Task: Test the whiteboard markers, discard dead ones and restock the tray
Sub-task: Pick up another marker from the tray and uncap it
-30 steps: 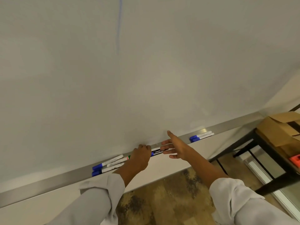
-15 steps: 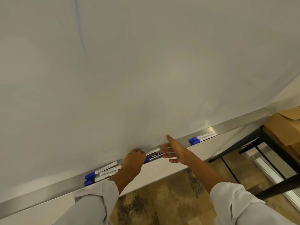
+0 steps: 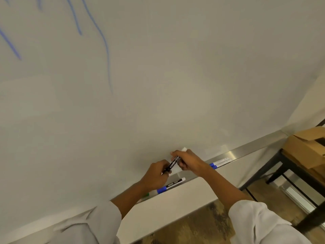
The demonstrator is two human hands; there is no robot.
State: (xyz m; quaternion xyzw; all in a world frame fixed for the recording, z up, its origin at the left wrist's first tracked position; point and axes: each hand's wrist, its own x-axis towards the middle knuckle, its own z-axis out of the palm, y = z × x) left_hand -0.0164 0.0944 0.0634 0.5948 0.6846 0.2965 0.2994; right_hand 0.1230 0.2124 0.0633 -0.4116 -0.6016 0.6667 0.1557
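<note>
Both hands meet just above the tray, at about 6 o'clock on the whiteboard [image 3: 175, 85]. The left hand [image 3: 156, 175] curls its fingers around the lower end of a black marker [image 3: 173, 163]. The right hand [image 3: 188, 162] has its fingers curled around the marker's upper end, where a white end [image 3: 183, 149] protrudes past the knuckles. The marker is a slim cylinder with a glossy black barrel and white lettering, tilted with its upper end toward 1 o'clock.

The tray [image 3: 246, 149] is a long brushed-metal ledge along the board's lower edge, rising toward 2 o'clock. On it, directly below the hands, lies a marker with a blue cap [image 3: 169, 186], a black label band and a white end. At 7 o'clock from the left hand, a green marker end [image 3: 145, 194] shows beside the left forearm; the remainder is hidden. At 3 o'clock from the right hand lies a pair of blue-capped white markers [image 3: 219, 162], side by side and partly covered by the right wrist.

The whiteboard surface is smooth and matte, with thin blue strokes [image 3: 103, 41] at 11 o'clock. Both forearms emerge from rolled white fabric sleeves [image 3: 255, 222]. At 3 o'clock, a corrugated cardboard box [image 3: 306, 148] with open flaps sits on a black-framed table [image 3: 274, 161]. The floor [image 3: 202, 226] has a mottled brown pattern.
</note>
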